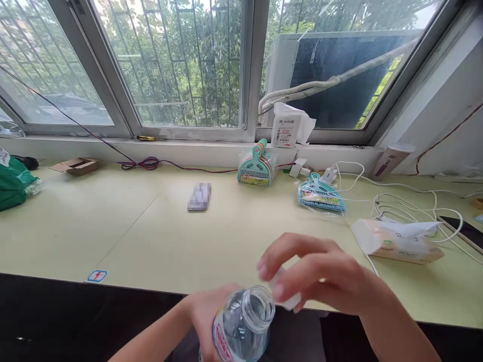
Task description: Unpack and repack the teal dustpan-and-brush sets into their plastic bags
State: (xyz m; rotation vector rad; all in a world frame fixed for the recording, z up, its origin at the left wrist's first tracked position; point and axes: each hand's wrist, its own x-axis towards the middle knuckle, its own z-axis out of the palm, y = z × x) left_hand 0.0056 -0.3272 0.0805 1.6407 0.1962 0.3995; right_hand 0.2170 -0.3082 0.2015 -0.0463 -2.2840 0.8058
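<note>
A clear plastic bottle (pixel 241 327) with a red and white label stands tilted at the table's front edge, its threaded mouth uncovered. My left hand (pixel 211 317) is wrapped round its left side, with the fingers partly hidden behind it. Just right of the bottle's mouth is my right hand (pixel 317 276), its fingers curled round a white bottle cap (pixel 291 300). The cap is apart from the mouth and slightly blurred.
On the table (pixel 151 236) lie a pixelated small block (pixel 199 196), packaged mini brush-and-dustpan sets (pixel 256 168), a tissue pack (pixel 396 241), white cables (pixel 403 206), a dark phone (pixel 464 231), an open cardboard box (pixel 77 166) and a green bag (pixel 15 183). Windows stand behind.
</note>
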